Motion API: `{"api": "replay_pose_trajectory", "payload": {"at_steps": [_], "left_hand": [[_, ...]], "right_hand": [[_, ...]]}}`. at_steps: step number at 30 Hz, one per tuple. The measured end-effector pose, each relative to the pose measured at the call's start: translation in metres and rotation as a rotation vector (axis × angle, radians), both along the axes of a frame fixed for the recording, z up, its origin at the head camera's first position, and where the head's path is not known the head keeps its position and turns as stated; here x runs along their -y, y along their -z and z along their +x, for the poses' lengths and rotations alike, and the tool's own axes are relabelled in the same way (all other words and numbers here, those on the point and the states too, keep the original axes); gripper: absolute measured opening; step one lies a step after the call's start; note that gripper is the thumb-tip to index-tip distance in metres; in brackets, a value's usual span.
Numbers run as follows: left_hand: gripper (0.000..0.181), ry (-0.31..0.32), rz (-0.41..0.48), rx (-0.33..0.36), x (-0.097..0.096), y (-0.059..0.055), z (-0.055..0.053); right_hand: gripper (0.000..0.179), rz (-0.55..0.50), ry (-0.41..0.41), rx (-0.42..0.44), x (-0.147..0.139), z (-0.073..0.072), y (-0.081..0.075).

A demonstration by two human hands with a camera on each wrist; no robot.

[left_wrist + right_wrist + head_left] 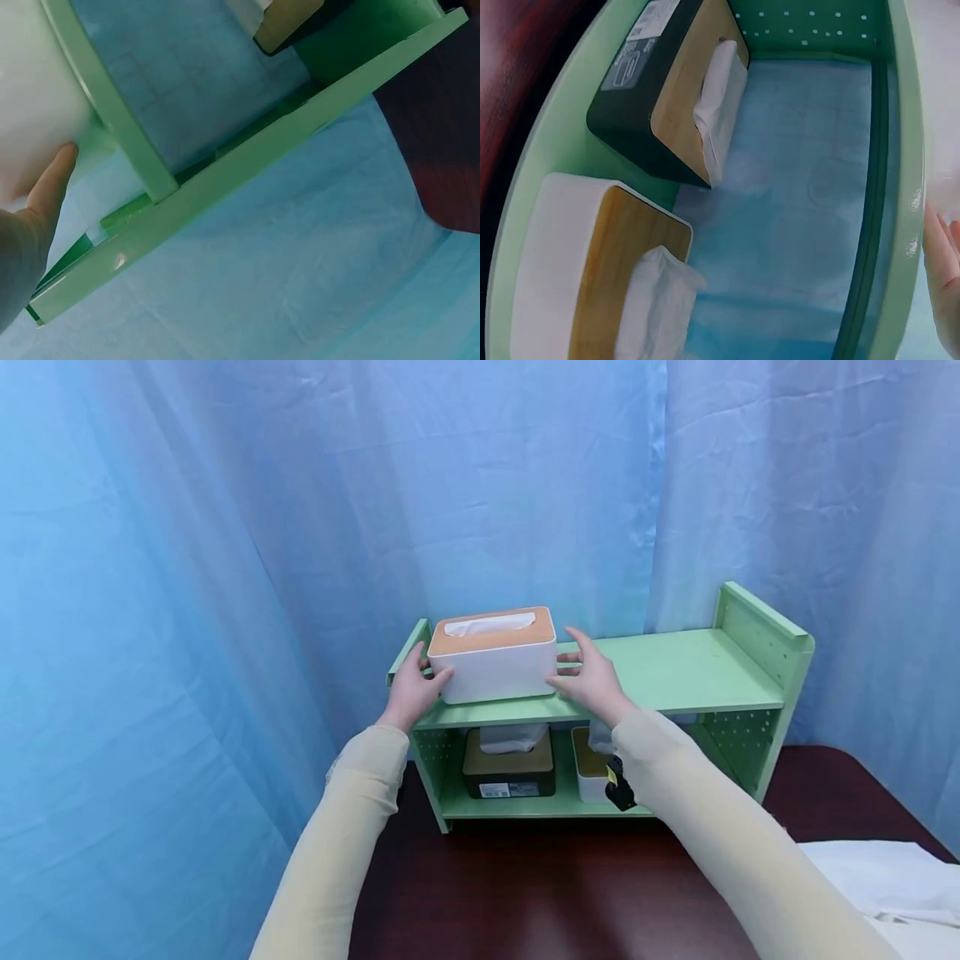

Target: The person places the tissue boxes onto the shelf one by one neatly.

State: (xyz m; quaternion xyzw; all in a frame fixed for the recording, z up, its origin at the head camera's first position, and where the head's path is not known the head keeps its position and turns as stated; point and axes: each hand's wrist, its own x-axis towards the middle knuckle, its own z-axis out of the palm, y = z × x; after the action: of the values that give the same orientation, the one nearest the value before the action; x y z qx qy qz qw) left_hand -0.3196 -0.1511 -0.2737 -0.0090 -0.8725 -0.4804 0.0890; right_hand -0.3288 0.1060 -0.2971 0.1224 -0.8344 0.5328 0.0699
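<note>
A white tissue box point(495, 675) with a wood-coloured lid stands at the left end of the green shelf's upper board point(675, 670). White tissue point(489, 625) shows in its slot. My left hand point(414, 687) is at the box's left side, its thumb against the front left corner. On the right side my right hand point(596, 683) has its fingers spread, with the thumb at the box's front right corner and the index finger apart from it. In the left wrist view, one straight digit point(54, 180) lies against the white box. The far sides of the box are hidden.
Beneath, on the lower board point(517, 808), are a black tissue box point(510, 768) and a white tissue box point(562, 255), both wood-lidded. The shelf stands on a dark red table point(555, 885). White cloth point(892, 877) lies at right; blue curtains point(525, 485) hang behind.
</note>
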Motion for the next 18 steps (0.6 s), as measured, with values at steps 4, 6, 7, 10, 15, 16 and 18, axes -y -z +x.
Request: {"api": "replay_pose_trajectory", "payload": {"at_steps": [4,6,7,10,15,16,18], "left_hand": [[0.072,-0.012,0.018,-0.007,0.000,0.004,0.001],[0.072,-0.003,0.040,-0.002,0.000,0.006,0.003],[0.072,0.003,0.050,-0.001,0.000,0.007,0.004],[0.072,0.015,0.072,0.007,0.002,0.010,0.008],[0.070,0.029,0.085,0.006,0.004,0.021,0.013],[0.069,0.031,0.094,0.004,0.005,0.024,0.014],[0.067,0.035,0.117,-0.007,0.006,0.029,0.017]], "right_hand": [[0.084,-0.028,-0.013,0.017,-0.003,0.001,0.005],[0.083,-0.043,-0.022,0.023,-0.005,0.003,0.007],[0.083,-0.050,-0.029,0.023,-0.005,0.004,0.007],[0.081,-0.052,-0.056,0.021,-0.009,0.008,0.010],[0.075,-0.056,-0.107,0.035,-0.018,0.016,0.015],[0.073,-0.065,-0.120,0.041,-0.020,0.018,0.015],[0.070,-0.084,-0.138,0.052,-0.022,0.021,0.016]]}}
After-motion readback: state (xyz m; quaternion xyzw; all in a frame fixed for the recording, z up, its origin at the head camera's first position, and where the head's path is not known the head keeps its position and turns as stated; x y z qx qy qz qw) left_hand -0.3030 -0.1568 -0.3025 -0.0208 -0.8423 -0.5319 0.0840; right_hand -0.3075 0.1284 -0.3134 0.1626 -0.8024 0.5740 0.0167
